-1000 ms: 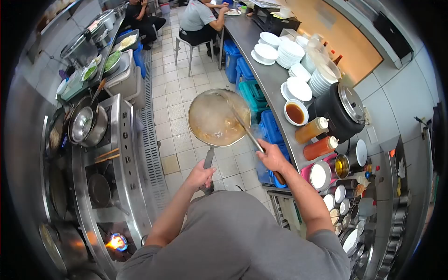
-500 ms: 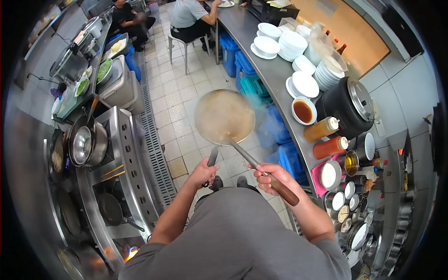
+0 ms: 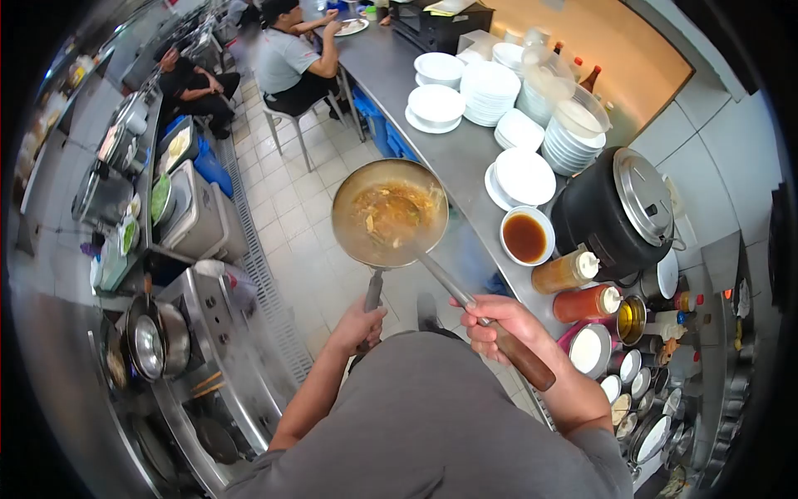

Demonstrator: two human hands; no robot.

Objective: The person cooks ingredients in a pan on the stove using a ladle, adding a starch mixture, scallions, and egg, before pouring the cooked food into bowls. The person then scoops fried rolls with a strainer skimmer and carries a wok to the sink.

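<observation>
My left hand is closed around the dark handle of a wok, holding it out over the floor between stove and counter. Inside the wok is a reddish-brown sauce with small pale pieces and a little steam. My right hand grips a ladle by its long metal shaft, near the wooden end. The ladle's head sits in the sauce and is mostly covered. Nearest to the wok on the counter are a bowl of brown sauce and stacked white plates.
On the right, a steel counter carries squeeze bottles, a black soup warmer and several small containers. Along the left runs a stove with pans. Two people sit ahead, one at the counter, another further left.
My view has moved forward and turned, bringing the counter and plates closer to the wok. Steam has thinned, so the sauce shows clearly. Both hands keep their holds.
</observation>
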